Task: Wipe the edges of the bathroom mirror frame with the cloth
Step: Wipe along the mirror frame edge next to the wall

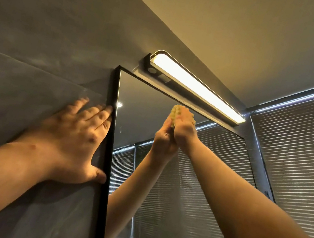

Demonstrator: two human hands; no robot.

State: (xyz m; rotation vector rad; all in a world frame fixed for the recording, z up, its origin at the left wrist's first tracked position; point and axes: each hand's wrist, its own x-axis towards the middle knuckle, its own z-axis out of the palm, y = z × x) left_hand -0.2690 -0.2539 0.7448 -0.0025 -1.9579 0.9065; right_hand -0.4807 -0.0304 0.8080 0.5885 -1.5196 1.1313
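One head-worn view looks steeply upward, close to the mirror frame (108,152) and ceiling (229,27).

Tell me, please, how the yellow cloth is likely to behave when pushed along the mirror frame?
The cloth looks soft: it bunches under the right hand, so it would probably mould to the frame. Its bumpy weave likely grips rather than slips.

left hand (78,137) flat, right hand (184,129) gripping

No readable text, label or number on anything here.
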